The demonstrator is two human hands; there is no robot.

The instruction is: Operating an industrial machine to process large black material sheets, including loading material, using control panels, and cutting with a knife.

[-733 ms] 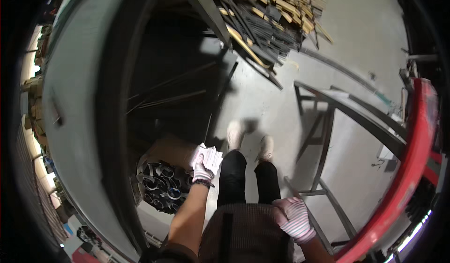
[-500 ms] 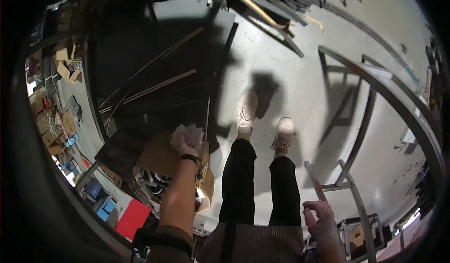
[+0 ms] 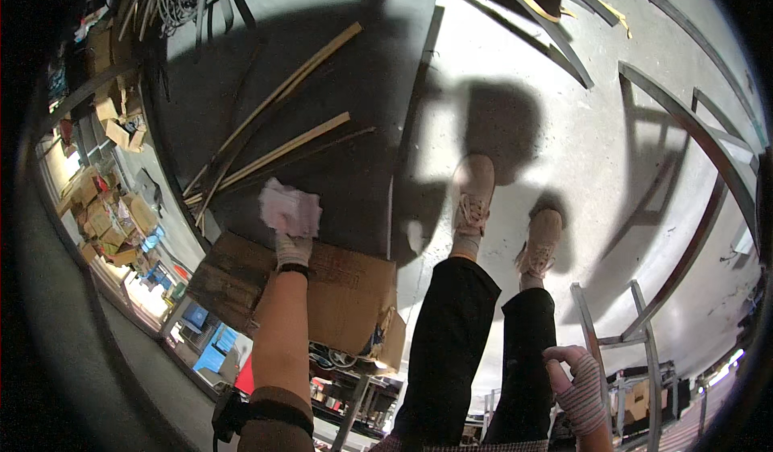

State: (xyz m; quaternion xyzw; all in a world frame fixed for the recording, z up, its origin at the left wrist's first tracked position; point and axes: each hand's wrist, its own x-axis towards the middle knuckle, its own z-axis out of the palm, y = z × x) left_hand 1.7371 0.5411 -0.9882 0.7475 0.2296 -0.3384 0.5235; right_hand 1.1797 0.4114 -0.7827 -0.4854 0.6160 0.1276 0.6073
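Left hand [image 3: 290, 210], gloved, centre-left of frame, reaching over cardboard [image 3: 338, 291] toward wooden strips [image 3: 282, 150] on dark sheet [image 3: 338, 89], grip state indiscernible; right hand [image 3: 576, 375], lower right, loosely curled, empty; next: close on a strip.

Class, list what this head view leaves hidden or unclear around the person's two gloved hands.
- Left hand: glove back faces camera; grip hidden.
- Cardboard box: contents hidden by its flap.
- Right hand: low near the frame's edge; fingers curl away, so any hold is unclear.
- Shelf items: too small.
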